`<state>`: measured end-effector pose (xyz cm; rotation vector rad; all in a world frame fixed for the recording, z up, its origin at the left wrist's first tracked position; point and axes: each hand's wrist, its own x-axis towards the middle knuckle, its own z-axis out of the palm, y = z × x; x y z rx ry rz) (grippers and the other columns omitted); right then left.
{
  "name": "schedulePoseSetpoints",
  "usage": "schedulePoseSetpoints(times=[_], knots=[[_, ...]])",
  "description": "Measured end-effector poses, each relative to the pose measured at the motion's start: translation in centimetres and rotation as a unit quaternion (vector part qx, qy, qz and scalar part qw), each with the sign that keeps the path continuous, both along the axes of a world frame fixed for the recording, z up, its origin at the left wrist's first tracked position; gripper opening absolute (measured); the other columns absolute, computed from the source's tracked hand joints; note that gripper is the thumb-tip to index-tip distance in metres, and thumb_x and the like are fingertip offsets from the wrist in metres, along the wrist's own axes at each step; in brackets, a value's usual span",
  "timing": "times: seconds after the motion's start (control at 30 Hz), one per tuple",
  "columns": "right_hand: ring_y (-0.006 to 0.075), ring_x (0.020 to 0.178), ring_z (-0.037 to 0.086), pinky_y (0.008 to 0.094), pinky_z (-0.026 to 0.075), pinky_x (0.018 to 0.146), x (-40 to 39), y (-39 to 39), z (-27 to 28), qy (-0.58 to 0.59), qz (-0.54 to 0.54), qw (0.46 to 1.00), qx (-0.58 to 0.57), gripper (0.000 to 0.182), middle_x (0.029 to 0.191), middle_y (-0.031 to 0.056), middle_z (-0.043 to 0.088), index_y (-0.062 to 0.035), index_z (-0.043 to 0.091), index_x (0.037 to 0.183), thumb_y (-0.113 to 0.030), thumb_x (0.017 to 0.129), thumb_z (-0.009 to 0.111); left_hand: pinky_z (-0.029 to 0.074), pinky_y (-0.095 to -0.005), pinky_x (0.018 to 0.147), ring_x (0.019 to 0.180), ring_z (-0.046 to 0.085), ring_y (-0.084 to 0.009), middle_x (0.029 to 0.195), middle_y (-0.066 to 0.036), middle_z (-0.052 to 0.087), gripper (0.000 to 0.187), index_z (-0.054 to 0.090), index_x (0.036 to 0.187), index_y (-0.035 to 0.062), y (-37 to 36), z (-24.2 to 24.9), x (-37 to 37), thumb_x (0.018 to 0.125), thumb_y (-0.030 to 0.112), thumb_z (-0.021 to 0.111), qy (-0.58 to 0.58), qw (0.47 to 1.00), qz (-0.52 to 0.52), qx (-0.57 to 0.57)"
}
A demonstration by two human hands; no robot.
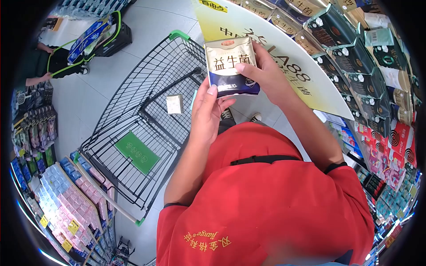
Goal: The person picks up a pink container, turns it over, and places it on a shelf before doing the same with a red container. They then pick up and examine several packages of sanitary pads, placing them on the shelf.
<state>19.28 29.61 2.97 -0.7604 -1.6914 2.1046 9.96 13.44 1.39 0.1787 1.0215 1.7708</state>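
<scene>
A gold and dark blue package (231, 73) with large Chinese characters is held up between both hands, above the right side of the cart. My left hand (207, 106) grips its lower left edge, thumb on the front. Wrapped round the right side is my right hand (265, 71), its thumb pressed on the front face. Below and to the left stands a black wire shopping cart (120, 99) with green corners. A small gold and white box (174, 104) lies inside it, and a green panel (137, 152) is fixed to the cart.
Shelves of dark green and gold packages (355, 66) line the right, behind a curved yellow-green sign (284, 57). Pink and blue packs (66, 195) fill a lower-left shelf. At upper left, a person's hands (42, 80) hold a black basket (60, 62) with green edging.
</scene>
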Motion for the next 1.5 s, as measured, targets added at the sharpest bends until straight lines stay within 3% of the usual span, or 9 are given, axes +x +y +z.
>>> schedulePoseSetpoints(times=[0.23, 0.47, 0.57, 0.67, 0.83, 0.93, 1.13, 1.37, 1.5], knots=[[0.0173, 0.098, 0.062, 0.0283, 0.050, 0.084, -0.8, -0.7, -1.5, -0.013, -0.071, 0.997, -0.009, 0.068, 0.112, 0.0153, 0.061, 0.0062, 0.040, 0.135, -0.032, 0.086, 0.069, 0.048, -0.0307, 0.093, 0.115, 0.055, -0.0169, 0.131, -0.013, 0.054, 0.064, 0.028, 0.144, -0.0022, -1.0, 0.1, 0.2, 0.092, 0.013, 0.060, 0.077, 0.996, -0.015, -0.048], [0.0182, 0.095, 0.062, 0.0292, 0.050, 0.083, -1.0, -2.3, -1.3, -0.042, -0.067, 0.996, 0.029, 0.066, 0.110, 0.0161, 0.062, 0.0078, 0.041, 0.133, -0.034, 0.089, 0.067, 0.048, -0.0332, 0.093, 0.111, 0.057, -0.0170, 0.125, -0.011, 0.055, 0.063, 0.031, 0.142, 0.0028, -1.6, -0.3, -0.4, 0.090, 0.019, 0.063, 0.067, 0.995, -0.028, -0.070], [0.0201, 0.100, 0.061, 0.0308, 0.050, 0.085, -1.1, -3.2, -2.3, -0.023, -0.041, 0.998, 0.039, 0.069, 0.113, 0.0179, 0.061, 0.0060, 0.040, 0.135, -0.037, 0.089, 0.066, 0.051, -0.0331, 0.088, 0.106, 0.059, -0.0157, 0.121, -0.009, 0.059, 0.059, 0.036, 0.140, 0.0040, -1.5, -0.6, -0.9, 0.093, 0.030, 0.060, 0.100, 0.989, -0.018, -0.106], [0.0153, 0.103, 0.057, 0.0295, 0.047, 0.090, -1.2, -3.8, -3.2, -0.029, -0.007, 0.999, 0.022, 0.060, 0.113, 0.0140, 0.060, 0.0026, 0.037, 0.138, -0.028, 0.094, 0.062, 0.058, -0.0333, 0.070, 0.091, 0.067, -0.0149, 0.113, -0.007, 0.065, 0.059, 0.047, 0.132, 0.0086, -1.8, -0.9, -2.2, 0.096, 0.055, 0.041, 0.022, 0.979, -0.038, -0.200], [0.0146, 0.102, 0.058, 0.0291, 0.047, 0.089, -0.9, -4.0, -2.3, -0.015, -0.008, 1.000, 0.022, 0.056, 0.112, 0.0132, 0.060, 0.0017, 0.037, 0.139, -0.025, 0.095, 0.060, 0.060, -0.0361, 0.079, 0.100, 0.066, -0.0187, 0.120, -0.011, 0.062, 0.059, 0.043, 0.135, 0.0043, -2.4, -0.2, -2.8, 0.098, 0.051, 0.041, -0.041, 0.991, -0.073, -0.102], [0.0137, 0.101, 0.058, 0.0283, 0.047, 0.089, -0.7, -3.6, -2.0, 0.001, -0.015, 1.000, 0.003, 0.055, 0.112, 0.0126, 0.060, 0.0018, 0.037, 0.138, -0.024, 0.095, 0.059, 0.057, -0.0387, 0.086, 0.109, 0.062, -0.0221, 0.127, -0.014, 0.056, 0.054, 0.038, 0.138, 0.0013, -2.7, -0.8, -2.7, 0.098, 0.037, 0.048, -0.032, 0.994, -0.082, -0.068], [0.0130, 0.101, 0.058, 0.0277, 0.047, 0.089, -0.3, -3.6, -3.1, -0.007, -0.023, 1.000, 0.015, 0.054, 0.113, 0.0124, 0.060, 0.0023, 0.037, 0.139, -0.025, 0.097, 0.057, 0.055, -0.0335, 0.082, 0.106, 0.062, -0.0179, 0.126, -0.012, 0.056, 0.057, 0.033, 0.140, 0.0026, -2.1, -1.0, -2.4, 0.095, 0.026, 0.058, -0.025, 0.992, -0.088, -0.083], [0.0142, 0.101, 0.059, 0.0281, 0.048, 0.082, 0.9, -3.7, -3.8, -0.066, -0.016, 0.997, 0.042, 0.056, 0.124, 0.0122, 0.057, -0.0039, 0.035, 0.143, -0.030, 0.097, 0.054, 0.057, -0.0354, 0.082, 0.106, 0.062, -0.0189, 0.123, -0.013, 0.059, 0.050, 0.039, 0.135, 0.0015, -2.3, -2.9, -3.1, 0.096, 0.028, 0.056, 0.011, 0.990, -0.087, -0.109], [0.0148, 0.099, 0.060, 0.0271, 0.048, 0.078, 3.2, -4.0, -4.3, -0.119, -0.008, 0.993, -0.003, 0.053, 0.125, 0.0113, 0.059, -0.0054, 0.039, 0.141, -0.031, 0.097, 0.054, 0.050, -0.0337, 0.082, 0.101, 0.059, -0.0170, 0.116, -0.010, 0.059, 0.050, 0.042, 0.128, 0.0053, -4.7, -8.3, -6.8, 0.093, 0.037, 0.060, 0.094, 0.968, -0.001, -0.233]])
